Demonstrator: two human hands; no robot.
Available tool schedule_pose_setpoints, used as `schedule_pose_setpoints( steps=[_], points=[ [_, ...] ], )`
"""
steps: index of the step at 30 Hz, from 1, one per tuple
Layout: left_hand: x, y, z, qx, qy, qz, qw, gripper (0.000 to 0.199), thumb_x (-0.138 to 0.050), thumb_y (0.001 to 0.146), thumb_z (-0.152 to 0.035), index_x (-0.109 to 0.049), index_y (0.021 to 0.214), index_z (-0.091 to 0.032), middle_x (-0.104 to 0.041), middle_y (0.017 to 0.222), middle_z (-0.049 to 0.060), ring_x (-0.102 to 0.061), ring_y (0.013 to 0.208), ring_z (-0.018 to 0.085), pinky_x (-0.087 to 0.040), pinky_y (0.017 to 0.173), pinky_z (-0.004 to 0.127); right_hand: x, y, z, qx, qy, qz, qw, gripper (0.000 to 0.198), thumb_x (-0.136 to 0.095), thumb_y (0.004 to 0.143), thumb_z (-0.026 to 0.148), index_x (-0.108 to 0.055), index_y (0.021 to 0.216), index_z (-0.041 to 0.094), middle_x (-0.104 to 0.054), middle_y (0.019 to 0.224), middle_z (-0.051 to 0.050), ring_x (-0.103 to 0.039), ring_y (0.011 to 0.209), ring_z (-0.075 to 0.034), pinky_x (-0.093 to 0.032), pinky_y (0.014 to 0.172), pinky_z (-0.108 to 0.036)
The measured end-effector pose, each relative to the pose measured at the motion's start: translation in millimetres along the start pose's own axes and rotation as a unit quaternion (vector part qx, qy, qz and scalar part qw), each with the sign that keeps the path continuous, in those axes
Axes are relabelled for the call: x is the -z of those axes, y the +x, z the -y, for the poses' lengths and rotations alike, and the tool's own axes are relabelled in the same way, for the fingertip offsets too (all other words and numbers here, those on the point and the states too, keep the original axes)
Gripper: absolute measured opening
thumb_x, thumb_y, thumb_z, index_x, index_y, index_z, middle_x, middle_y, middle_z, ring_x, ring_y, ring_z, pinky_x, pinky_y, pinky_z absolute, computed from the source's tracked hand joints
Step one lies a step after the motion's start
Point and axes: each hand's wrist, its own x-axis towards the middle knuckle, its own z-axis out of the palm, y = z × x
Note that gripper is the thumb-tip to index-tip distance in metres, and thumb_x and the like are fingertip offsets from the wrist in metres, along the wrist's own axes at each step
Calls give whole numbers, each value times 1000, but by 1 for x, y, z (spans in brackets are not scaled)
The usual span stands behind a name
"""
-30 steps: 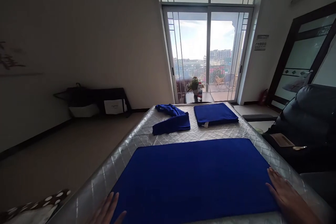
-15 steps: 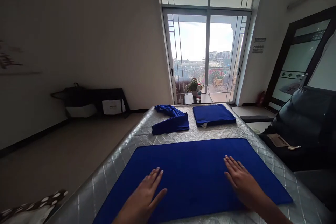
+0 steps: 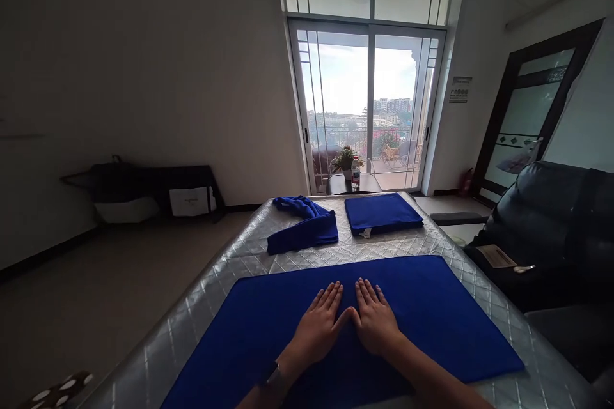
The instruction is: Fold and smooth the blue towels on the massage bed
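A blue cloth (image 3: 432,319) lies spread flat on a silver quilted mattress (image 3: 307,262). Both of my hands rest palm down near the middle of the cloth, side by side, with the thumbs meeting. My left hand (image 3: 319,326) is flat with its fingers stretched out, and a dark band shows at that wrist. My right hand (image 3: 375,319) lies flat too, fingers stretched forward. Beyond the cloth, a folded blue stack of cloth (image 3: 382,212) with a white tag sits at the far right. To its left is a crumpled blue cloth (image 3: 307,227).
Past the mattress's far end, a small dark table (image 3: 336,185) carries a potted plant (image 3: 345,160) and a bottle (image 3: 355,172) before a glass sliding door. At right stands a black leather chair (image 3: 551,223). Bags (image 3: 129,188) lie by the left wall.
My hands have slid inward from opposite sides of the spread cloth to its middle, where the thumbs now touch. The view has shifted slightly. The other cloths stay in place.
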Motion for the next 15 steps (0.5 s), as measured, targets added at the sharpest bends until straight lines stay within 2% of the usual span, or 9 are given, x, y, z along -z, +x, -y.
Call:
schedule_pose_setpoints(
  steps=[4,7,9,13,15],
  points=[
    [-1,2,6,8,10,-3,1000,73,-17,103,-61,-27,159,-14,-21,167,8,-17,155,23,-20,128,47,5,-1,4,-7,-7,3,1000,69,-15,105,48,-19,161,8,-12,167,-10,-6,156,-21,-6,127,-45],
    [-3,-9,39,20,28,-13,999,72,-21,103,-61,-25,159,-16,-21,167,9,-19,155,24,-23,127,47,11,-9,-22,-26,-30,1,999,70,-14,105,51,-20,161,10,-14,167,-8,-8,156,-21,-8,127,-44],
    [-2,-29,81,43,40,-30,998,72,-25,103,-61,-26,159,-16,-22,166,10,-22,154,25,-25,126,49,17,-22,-64,-39,-55,-8,998,70,-14,104,52,-22,161,11,-15,167,-6,-8,155,-21,-9,127,-45],
    [4,-92,182,148,60,-74,984,70,-28,103,-57,-23,158,-14,-25,164,14,-27,152,30,-30,122,56,30,-56,-182,-86,-89,-47,991,74,-16,103,53,-24,160,8,-17,167,-8,-12,155,-22,-15,126,-47],
    [6,-120,219,187,69,-78,977,68,-26,103,-52,-22,158,-12,-24,164,17,-28,151,33,-33,119,59,32,-68,-232,-110,-96,-77,986,73,-16,102,50,-26,160,6,-19,166,-11,-16,154,-24,-20,125,-48]
  ],
)
